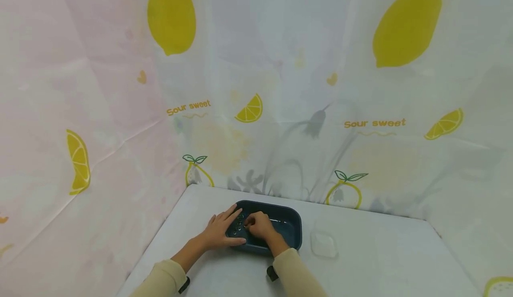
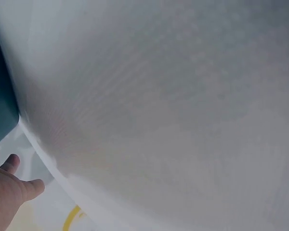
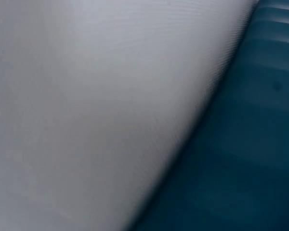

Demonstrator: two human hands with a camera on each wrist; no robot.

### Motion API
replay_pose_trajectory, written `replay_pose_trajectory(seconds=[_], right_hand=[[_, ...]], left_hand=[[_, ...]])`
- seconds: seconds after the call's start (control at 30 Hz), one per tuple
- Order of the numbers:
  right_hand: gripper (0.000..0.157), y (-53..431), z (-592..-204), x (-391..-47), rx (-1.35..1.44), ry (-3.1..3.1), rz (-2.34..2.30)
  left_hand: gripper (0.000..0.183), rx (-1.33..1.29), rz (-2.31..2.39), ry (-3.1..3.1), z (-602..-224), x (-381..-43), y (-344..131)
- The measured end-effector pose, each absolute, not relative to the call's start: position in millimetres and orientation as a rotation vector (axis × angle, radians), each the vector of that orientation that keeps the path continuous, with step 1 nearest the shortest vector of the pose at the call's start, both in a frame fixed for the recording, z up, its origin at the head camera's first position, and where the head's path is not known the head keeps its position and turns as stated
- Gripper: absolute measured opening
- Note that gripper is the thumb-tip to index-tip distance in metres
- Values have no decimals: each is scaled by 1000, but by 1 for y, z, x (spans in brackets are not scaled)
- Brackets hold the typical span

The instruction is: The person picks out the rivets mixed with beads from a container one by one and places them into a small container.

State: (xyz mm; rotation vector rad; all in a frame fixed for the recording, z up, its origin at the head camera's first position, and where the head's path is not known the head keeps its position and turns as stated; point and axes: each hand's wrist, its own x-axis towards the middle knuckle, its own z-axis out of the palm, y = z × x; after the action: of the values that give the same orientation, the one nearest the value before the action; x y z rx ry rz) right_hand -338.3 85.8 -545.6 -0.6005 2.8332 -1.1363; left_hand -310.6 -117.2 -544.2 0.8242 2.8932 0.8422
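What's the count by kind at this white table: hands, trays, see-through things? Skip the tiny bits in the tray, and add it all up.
Hands: 2 (left hand, right hand)
Dark blue tray: 1
Clear square container or lid: 1
Total: 4

Tray [image 1: 299, 228]'s on the table [image 1: 380, 261], curtain [image 1: 288, 87] behind, left hand [image 1: 220, 229] at its left edge, right hand [image 1: 262, 225] and little bits [image 1: 239, 226] inside, small container or lid [image 1: 323, 244] to the right.

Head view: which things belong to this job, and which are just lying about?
In the job, apparently:
dark blue tray
small shiny bits inside it, too small to identify
left hand, against the tray
right hand, beside the bits

Likely just lying about:
clear square piece, beside the tray
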Motion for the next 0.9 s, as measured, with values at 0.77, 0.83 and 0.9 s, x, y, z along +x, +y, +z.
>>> replay_pose_trajectory(seconds=[0.77,0.83,0.9], right_hand=[[11,104,-516,-334,-638,2858,-1101],[11,107,-512,-332,-647,2857,-1103],[11,109,-509,-330,-652,2863,-1098]], left_hand=[[94,833,836,2893,-542,-313,-116],[93,827,834,2892,-542,-312,-116],[94,815,833,2891,-542,-311,-116]])
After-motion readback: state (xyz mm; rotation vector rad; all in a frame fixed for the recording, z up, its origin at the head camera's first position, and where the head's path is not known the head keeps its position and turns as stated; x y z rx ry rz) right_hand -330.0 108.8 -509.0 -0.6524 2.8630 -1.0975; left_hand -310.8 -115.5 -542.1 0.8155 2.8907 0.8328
